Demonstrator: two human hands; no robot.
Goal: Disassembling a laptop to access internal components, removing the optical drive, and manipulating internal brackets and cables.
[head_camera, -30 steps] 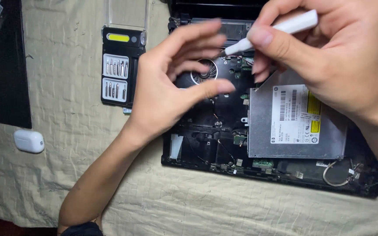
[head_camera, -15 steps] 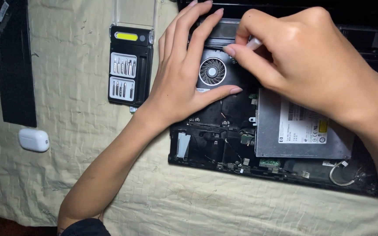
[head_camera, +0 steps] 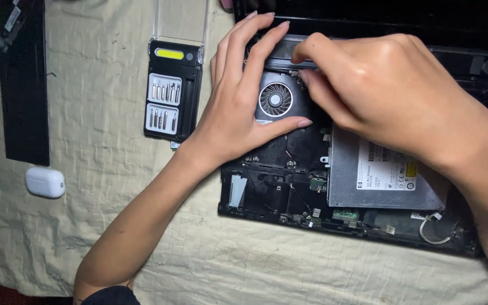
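Observation:
An opened black laptop base (head_camera: 266, 192) lies on a cream cloth, with its round cooling fan (head_camera: 276, 99) and silver optical drive (head_camera: 385, 181) exposed. My left hand (head_camera: 232, 113) lies flat on the base with fingers spread, thumb below the fan and fingers beside it, holding nothing. My right hand (head_camera: 402, 96) is curled over the area just right of and above the fan, fingertips pinched together near the heat sink. The white screwdriver it held a moment ago is hidden under the hand.
A black screwdriver-bit case (head_camera: 171, 96) with a clear lid folded back lies left of the laptop. A long black panel (head_camera: 24, 85) lies at the far left, with a small white earbud case (head_camera: 45, 182) below it. The cloth (head_camera: 114, 186) covers the whole surface.
My right hand has lowered and moved left onto the laptop beside the fan, and the white screwdriver has gone from view. My left hand's fingers have straightened and flattened around the fan.

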